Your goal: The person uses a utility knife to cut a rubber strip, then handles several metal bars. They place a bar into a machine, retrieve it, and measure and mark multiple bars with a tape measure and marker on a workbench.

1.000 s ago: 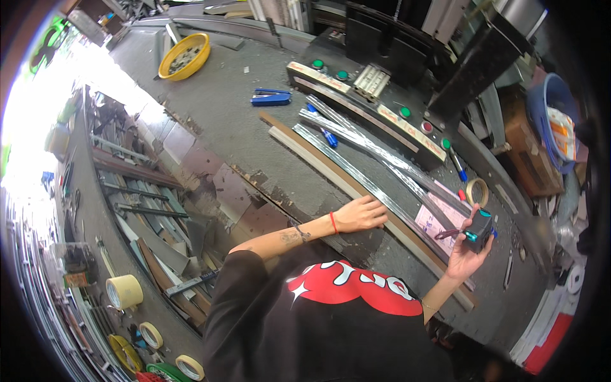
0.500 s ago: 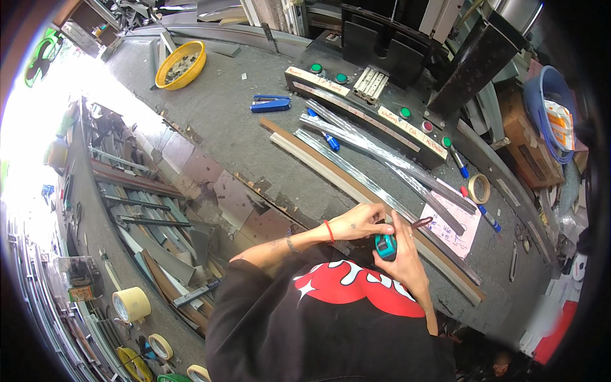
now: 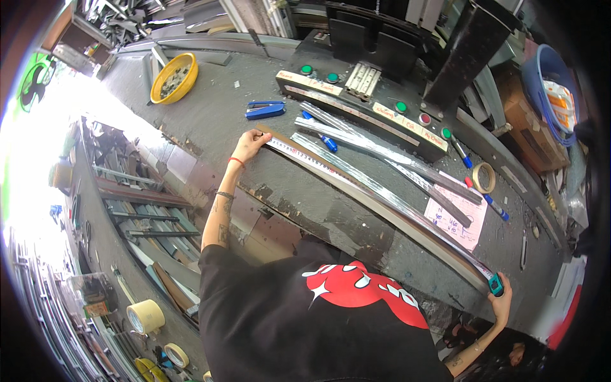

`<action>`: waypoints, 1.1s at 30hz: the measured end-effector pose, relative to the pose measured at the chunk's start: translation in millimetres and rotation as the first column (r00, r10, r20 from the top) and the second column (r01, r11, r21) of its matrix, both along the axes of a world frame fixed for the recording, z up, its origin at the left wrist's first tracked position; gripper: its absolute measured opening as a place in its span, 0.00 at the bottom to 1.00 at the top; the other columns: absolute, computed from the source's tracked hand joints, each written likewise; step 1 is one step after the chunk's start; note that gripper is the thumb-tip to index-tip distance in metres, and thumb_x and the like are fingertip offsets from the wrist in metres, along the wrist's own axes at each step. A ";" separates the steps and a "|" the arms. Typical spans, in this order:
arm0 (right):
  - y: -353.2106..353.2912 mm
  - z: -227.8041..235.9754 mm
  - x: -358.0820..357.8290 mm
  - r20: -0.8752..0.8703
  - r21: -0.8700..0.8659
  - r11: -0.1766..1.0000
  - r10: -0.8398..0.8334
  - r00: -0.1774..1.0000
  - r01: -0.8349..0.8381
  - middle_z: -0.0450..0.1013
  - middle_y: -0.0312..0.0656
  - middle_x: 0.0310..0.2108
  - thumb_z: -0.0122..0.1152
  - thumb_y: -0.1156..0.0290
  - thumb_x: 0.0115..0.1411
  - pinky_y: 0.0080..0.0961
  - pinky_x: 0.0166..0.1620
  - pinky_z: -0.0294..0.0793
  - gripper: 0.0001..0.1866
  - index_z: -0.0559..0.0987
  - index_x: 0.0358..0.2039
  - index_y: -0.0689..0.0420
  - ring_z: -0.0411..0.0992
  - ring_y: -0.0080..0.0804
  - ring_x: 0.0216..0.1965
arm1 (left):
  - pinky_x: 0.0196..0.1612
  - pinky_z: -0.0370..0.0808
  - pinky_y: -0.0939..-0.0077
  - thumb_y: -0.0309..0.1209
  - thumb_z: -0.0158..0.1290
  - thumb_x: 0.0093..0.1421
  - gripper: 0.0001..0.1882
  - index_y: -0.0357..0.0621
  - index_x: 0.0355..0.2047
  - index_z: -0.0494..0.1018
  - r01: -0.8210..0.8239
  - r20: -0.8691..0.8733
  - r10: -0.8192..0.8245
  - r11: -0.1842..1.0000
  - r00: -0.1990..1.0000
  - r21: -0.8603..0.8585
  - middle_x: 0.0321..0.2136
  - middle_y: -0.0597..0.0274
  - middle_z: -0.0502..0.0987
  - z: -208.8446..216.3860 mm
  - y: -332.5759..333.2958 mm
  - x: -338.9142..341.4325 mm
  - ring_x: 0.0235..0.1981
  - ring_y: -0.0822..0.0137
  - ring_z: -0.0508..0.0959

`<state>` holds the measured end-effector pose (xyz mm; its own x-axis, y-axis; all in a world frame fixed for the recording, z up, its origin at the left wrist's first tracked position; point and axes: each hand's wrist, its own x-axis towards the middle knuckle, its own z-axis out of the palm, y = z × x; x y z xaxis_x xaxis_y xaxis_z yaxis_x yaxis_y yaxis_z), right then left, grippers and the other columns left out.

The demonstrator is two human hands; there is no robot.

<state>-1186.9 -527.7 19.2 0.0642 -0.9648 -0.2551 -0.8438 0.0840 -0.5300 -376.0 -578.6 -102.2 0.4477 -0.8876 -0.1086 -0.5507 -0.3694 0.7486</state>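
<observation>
A teal tape measure rests in my right hand, fingers wrapped round its case at the near right end of some long strips. Its pale blade is drawn out lengthwise along them. At the far left end, my left hand pinches the blade's tip against the strip ends; the fingertips partly hide that tip. Beneath and beside the blade lie a brown strip and a whitish strip. A shiny silver strip runs alongside them.
More silver strips cross near a control panel with green buttons. Around them are a blue stapler, a blue marker, a written sheet and a tape roll. A yellow basin stands far left.
My hands, earlier together round the tape measure before my chest, are now far apart. The left has gone to the far left, the right to the near right, with the blade stretched between.
</observation>
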 end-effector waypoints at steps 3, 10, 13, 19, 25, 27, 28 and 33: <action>6.3 -16.3 -19.9 -0.029 -0.003 0.999 -0.051 0.998 0.051 0.69 0.47 0.45 0.54 0.82 0.35 0.26 0.56 0.59 0.35 0.71 0.51 0.63 0.67 0.40 0.49 | 0.28 0.69 0.71 0.48 0.57 0.55 0.25 0.32 0.33 0.75 0.082 0.143 -0.091 0.994 0.986 0.069 0.20 0.57 0.74 4.7 -5.4 -12.6 0.23 0.68 0.73; 1.0 -31.9 -27.9 -0.069 -0.027 0.994 -0.110 0.992 0.108 0.68 0.52 0.50 0.53 0.84 0.36 0.30 0.60 0.58 0.34 0.72 0.50 0.62 0.65 0.45 0.55 | 0.38 0.73 0.58 0.56 0.54 0.52 0.27 0.43 0.35 0.77 0.022 0.441 -0.124 0.973 0.889 0.230 0.31 0.47 0.79 39.6 -2.4 -43.4 0.35 0.48 0.78; -1.7 -26.1 -16.6 -0.072 -0.098 0.994 -0.054 0.996 0.047 0.69 0.51 0.49 0.53 0.84 0.37 0.30 0.59 0.59 0.33 0.72 0.50 0.60 0.65 0.48 0.55 | 0.36 0.72 0.59 0.50 0.56 0.53 0.20 0.47 0.36 0.75 0.025 0.670 -0.119 0.989 0.733 0.148 0.33 0.56 0.78 51.4 -2.4 -61.3 0.36 0.53 0.77; -14.2 -22.1 0.5 -0.143 -0.076 0.992 -0.109 0.984 0.099 0.70 0.50 0.41 0.52 0.81 0.42 0.34 0.51 0.66 0.25 0.76 0.45 0.57 0.68 0.50 0.46 | 0.50 0.64 0.59 0.40 0.59 0.51 0.23 0.44 0.46 0.70 0.593 0.813 -0.322 0.804 0.485 -0.036 0.46 0.54 0.68 20.8 -2.0 -109.4 0.46 0.52 0.66; -13.9 -22.9 2.8 -0.195 -0.018 0.988 -0.153 0.969 0.152 0.68 0.51 0.43 0.50 0.84 0.41 0.37 0.53 0.64 0.26 0.75 0.45 0.58 0.66 0.52 0.49 | 0.52 0.60 0.55 0.30 0.52 0.57 0.15 0.42 0.45 0.68 0.708 0.698 -0.463 0.701 0.546 -0.088 0.45 0.50 0.67 -6.6 -8.1 -136.5 0.48 0.49 0.65; -12.2 -21.0 9.5 -0.225 -0.076 0.990 -0.129 0.966 0.115 0.68 0.51 0.45 0.49 0.85 0.40 0.38 0.54 0.64 0.28 0.73 0.47 0.57 0.65 0.52 0.50 | 0.51 0.62 0.57 0.27 0.53 0.56 0.12 0.42 0.41 0.70 0.766 0.761 -0.355 0.581 0.543 -0.276 0.42 0.50 0.69 8.7 -10.2 -151.6 0.46 0.51 0.67; -10.4 -17.7 14.5 -0.202 -0.122 0.987 -0.127 0.971 0.104 0.67 0.50 0.46 0.48 0.86 0.40 0.37 0.54 0.64 0.28 0.73 0.47 0.58 0.65 0.52 0.51 | 0.51 0.62 0.57 0.26 0.52 0.55 0.11 0.42 0.40 0.70 0.760 0.711 -0.385 0.565 0.588 -0.322 0.40 0.51 0.70 18.6 -11.8 -165.9 0.44 0.52 0.68; -5.7 17.5 66.5 -0.121 -0.114 0.983 -0.159 0.980 0.145 0.66 0.48 0.49 0.55 0.82 0.47 0.37 0.55 0.64 0.24 0.69 0.48 0.59 0.65 0.50 0.52 | 0.53 0.64 0.60 0.17 0.48 0.52 0.12 0.39 0.38 0.72 0.677 0.111 -0.711 0.593 0.694 -0.435 0.41 0.50 0.73 74.5 -18.3 -296.6 0.47 0.52 0.71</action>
